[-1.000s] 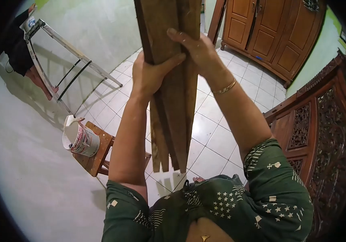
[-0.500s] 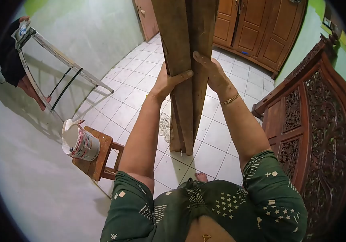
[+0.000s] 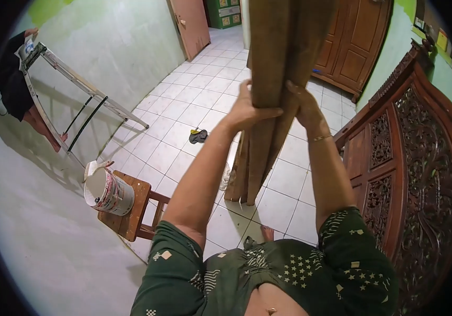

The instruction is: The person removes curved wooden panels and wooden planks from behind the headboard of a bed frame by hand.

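Several long wooden planks (image 3: pixel 269 63) stand upright in a bundle before me, tilted to the right at the top, their lower ends near the tiled floor. My left hand (image 3: pixel 247 110) is closed round the bundle's left side, its thumb across the front. On the right side my right hand (image 3: pixel 307 108) grips the same bundle, thumb in front; the fingers behind the wood are hidden. A bracelet is on the right wrist. Behind the planks, a pale cloth (image 3: pixel 225 176) lies partly hidden on the floor.
A paint bucket (image 3: pixel 118 196) sits on a wooden stool (image 3: pixel 141 208) at left. Beyond it, a person in dark clothes (image 3: pixel 18 100) is at a stepladder (image 3: pixel 73 79). A dark cloth (image 3: pixel 198 137) lies on the tiles. A carved wooden headboard (image 3: pixel 420 158) stands right, a wardrobe (image 3: pixel 360 50) behind.
The top of the planks has swung to the right, and both my hands moved right with it. The doorway and the dark cloth on the floor now show.
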Demonstrator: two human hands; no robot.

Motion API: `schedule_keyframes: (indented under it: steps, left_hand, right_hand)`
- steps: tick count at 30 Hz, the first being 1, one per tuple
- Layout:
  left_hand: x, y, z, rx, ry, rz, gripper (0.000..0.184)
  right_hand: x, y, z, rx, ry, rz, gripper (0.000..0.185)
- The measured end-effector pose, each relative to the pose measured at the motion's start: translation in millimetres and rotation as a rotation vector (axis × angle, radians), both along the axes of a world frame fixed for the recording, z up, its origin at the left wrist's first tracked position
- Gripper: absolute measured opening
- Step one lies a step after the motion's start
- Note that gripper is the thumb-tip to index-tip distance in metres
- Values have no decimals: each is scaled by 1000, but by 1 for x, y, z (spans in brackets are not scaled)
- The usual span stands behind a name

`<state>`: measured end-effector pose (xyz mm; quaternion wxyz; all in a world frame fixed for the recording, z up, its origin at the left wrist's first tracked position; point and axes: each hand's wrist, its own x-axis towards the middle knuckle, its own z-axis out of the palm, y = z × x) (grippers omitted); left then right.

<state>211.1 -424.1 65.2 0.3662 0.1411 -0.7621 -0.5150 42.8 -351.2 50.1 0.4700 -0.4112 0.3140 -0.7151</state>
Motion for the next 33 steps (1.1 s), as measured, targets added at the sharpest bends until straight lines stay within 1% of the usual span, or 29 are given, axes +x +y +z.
schedule_keyframes:
  steps: [2,3,4,5,9,12,13,14,16,17,20,21,23,25,29,33]
  left_hand:
    - [-20,2,-10,-48,-80,143,104]
    - [-24,13,-2,1,-35,87,108]
    - [-36,6,-13,-69,-90,51,107]
    - [-46,7,-14,-44,-102,8,108]
    - [-85,0,-22,25,-55,-254,106]
    - [-104,18,-7,73,-78,-267,102]
    - [-122,16,-20,45,8,-246,98]
    - [-131,18,-22,48,14,-238,97]
    - [-144,24,-22,51,22,-225,94]
    - [-144,31,-14,35,28,-154,89]
    - [-157,24,-17,-93,4,-115,84]
    - [-162,20,-21,-150,27,-87,81]
    - [-165,13,-19,-166,63,-85,80]
    - [-168,8,-9,-168,86,-85,80]
    - [-179,-8,7,-168,110,-105,81]
    - [-191,-36,-5,-128,172,-178,82]
  right_hand:
    - [-13,9,-2,7,-20,-94,45]
    - [-21,14,-6,7,-30,-149,45]
    - [-29,19,-12,8,-41,-206,45]
    - [-37,22,-16,7,-53,-263,45]
    - [-67,44,-21,-98,-122,-241,46]
    - [-94,60,-35,-195,-190,-232,50]
    - [-105,64,-43,-229,-224,-227,52]
    - [-113,67,-50,-265,-260,-222,53]
    - [-104,74,-40,-298,-186,-308,57]
    - [-100,76,-34,-315,-145,-349,59]
    - [-102,71,-31,-179,-50,-596,63]
    - [-104,70,-30,-209,-37,-596,63]
    - [-107,64,-24,-268,-21,-590,62]
    - [-115,61,-12,-257,4,-548,63]
    - [-129,51,14,-158,-59,-486,61]
    - [-137,23,10,-111,50,-556,57]
